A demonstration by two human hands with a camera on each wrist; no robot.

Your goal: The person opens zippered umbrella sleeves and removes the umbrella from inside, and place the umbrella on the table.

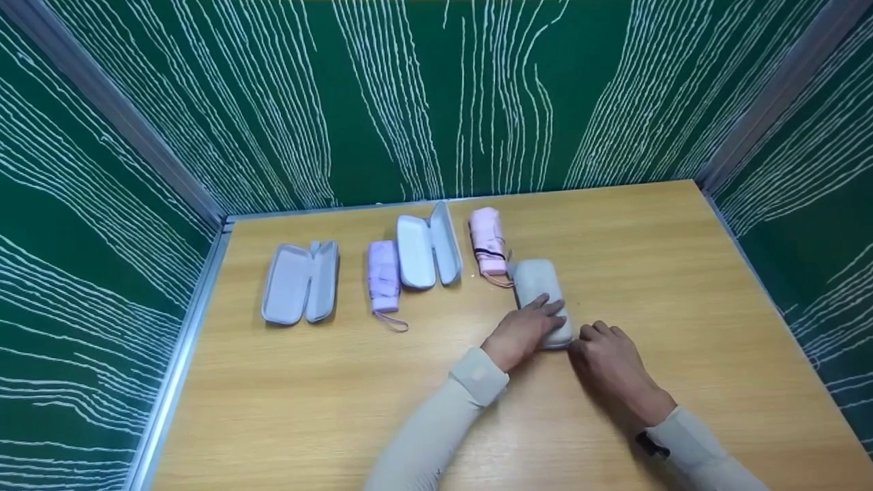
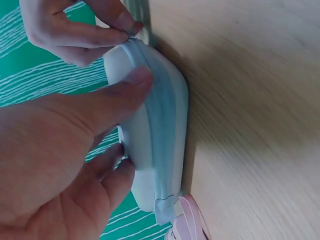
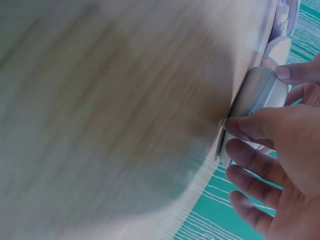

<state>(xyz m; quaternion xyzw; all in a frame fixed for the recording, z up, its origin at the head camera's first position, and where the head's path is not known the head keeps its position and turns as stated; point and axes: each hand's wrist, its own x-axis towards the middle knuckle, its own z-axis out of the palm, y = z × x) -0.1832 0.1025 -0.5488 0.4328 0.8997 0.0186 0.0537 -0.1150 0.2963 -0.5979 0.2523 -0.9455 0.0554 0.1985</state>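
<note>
A closed pale grey zip case (image 1: 535, 276) lies on the right half of the table. My left hand (image 1: 520, 334) holds it, with fingers spread over its top and the thumb against the zippered side. A light blue zipper band (image 2: 162, 120) runs along that side in the left wrist view. At the case's near right corner, my right hand (image 1: 614, 361) pinches the small zipper pull (image 3: 247, 114) between thumb and forefinger. Its other fingers are loosely bent beside the case. The pull is mostly hidden behind fingertips in the left wrist view.
A pink folded umbrella (image 1: 485, 235) lies just beyond the case, its strap close to it. Further left are an open light blue case (image 1: 416, 252), a purple folded umbrella (image 1: 383, 273) and an open lavender-grey case (image 1: 286, 286). Green, white-streaked panels (image 1: 382, 102) enclose the table.
</note>
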